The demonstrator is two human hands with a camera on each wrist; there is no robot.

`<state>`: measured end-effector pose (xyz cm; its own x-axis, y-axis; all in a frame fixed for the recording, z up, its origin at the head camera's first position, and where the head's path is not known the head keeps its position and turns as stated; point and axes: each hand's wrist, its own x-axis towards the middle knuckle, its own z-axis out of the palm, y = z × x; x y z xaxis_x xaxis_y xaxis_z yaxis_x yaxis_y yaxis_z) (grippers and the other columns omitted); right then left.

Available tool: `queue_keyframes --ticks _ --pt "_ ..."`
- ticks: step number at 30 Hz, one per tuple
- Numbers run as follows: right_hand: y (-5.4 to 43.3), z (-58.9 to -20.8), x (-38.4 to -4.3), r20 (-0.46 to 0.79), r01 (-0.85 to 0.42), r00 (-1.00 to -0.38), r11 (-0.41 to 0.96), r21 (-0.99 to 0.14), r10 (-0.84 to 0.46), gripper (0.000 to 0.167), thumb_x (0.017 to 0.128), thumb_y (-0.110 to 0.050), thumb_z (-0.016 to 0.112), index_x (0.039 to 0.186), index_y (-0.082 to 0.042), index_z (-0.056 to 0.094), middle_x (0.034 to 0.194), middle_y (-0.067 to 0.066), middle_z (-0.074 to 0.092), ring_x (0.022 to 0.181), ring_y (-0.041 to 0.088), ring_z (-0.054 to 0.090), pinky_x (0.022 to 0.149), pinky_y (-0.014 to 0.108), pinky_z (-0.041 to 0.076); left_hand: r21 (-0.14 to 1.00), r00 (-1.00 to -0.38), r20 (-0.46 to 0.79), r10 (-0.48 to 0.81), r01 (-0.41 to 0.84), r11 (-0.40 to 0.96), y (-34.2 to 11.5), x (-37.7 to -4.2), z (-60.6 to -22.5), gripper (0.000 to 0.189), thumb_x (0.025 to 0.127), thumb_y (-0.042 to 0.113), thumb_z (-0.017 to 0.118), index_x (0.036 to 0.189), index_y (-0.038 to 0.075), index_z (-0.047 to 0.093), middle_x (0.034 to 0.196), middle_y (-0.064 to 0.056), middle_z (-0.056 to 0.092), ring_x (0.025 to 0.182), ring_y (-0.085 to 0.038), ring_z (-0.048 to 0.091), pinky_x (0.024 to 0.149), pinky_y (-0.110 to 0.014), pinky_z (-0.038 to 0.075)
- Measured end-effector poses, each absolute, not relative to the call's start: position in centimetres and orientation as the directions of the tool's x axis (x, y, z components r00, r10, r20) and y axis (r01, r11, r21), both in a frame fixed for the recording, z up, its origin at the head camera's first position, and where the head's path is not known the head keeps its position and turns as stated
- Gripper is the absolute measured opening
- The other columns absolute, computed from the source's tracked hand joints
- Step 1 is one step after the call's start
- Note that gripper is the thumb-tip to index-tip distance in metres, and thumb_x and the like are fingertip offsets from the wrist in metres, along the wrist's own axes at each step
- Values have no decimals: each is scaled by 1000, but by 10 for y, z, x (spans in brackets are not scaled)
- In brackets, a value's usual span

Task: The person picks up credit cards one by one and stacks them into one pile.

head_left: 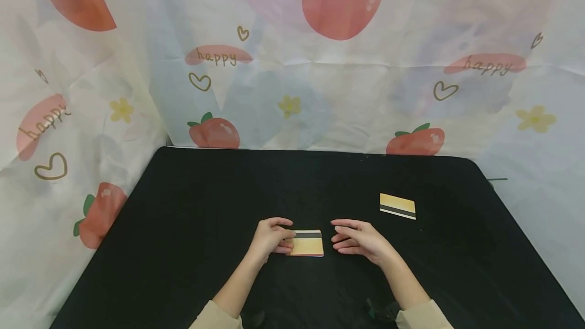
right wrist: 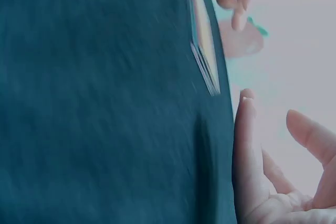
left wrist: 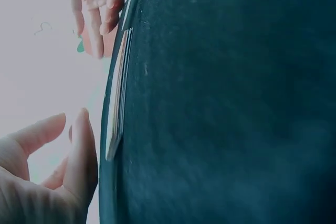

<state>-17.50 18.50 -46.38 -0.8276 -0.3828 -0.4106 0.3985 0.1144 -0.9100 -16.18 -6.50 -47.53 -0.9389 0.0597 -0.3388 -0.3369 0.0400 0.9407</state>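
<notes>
A small stack of yellow cards with a dark stripe point(head_left: 308, 247) lies flat on the black table, in front of the person. My left hand point(head_left: 268, 238) is at the stack's left end, its fingers relaxed and overlapping that end in the head view. Seen from the left wrist, those fingers point(left wrist: 83, 150) appear apart from the stack point(left wrist: 117, 103), whose layered edges show. To the right of the stack hovers my right hand point(head_left: 361, 241), fingers loosely bent and holding nothing. From the right wrist, its thumb point(right wrist: 310, 135) and fingers are spread apart, near the stack point(right wrist: 206, 35).
One more yellow striped card point(head_left: 396, 207) lies by itself farther back on the right of the black tabletop point(head_left: 219, 187). Behind and at the sides hangs a pale printed cloth point(head_left: 347, 95). A dark object point(head_left: 386, 311) sits near the right sleeve.
</notes>
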Motion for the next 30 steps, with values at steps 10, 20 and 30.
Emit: queue_keyframes --ticks 10,20,30 --pt "249 -454 -175 -367 415 -866 -79 -906 -340 49 95 -22 50 136 0 36 98 4 66 91 17 65 82 32 53 937 -929 -337 152 -347 -37 -20 -180 -464 31 79 3 67 109 -3 60 87 -18 65 57 -16 65 59 -32 57" --pt "306 -458 -171 -364 421 -902 -283 -862 -232 18 97 -21 46 101 -24 63 96 1 66 90 14 65 81 29 53 924 -938 -309 155 -335 -185 35 -201 -462 28 82 1 64 108 -6 60 94 -22 65 59 -15 65 62 -33 57" --pt "346 -461 -173 -314 379 -925 -429 -820 -216 23 97 -18 44 99 -24 67 97 0 67 90 16 65 79 30 54 897 -927 -331 178 -368 -245 72 -209 -470 22 86 21 63 100 3 64 81 -13 66 68 -25 68 63 -36 57"
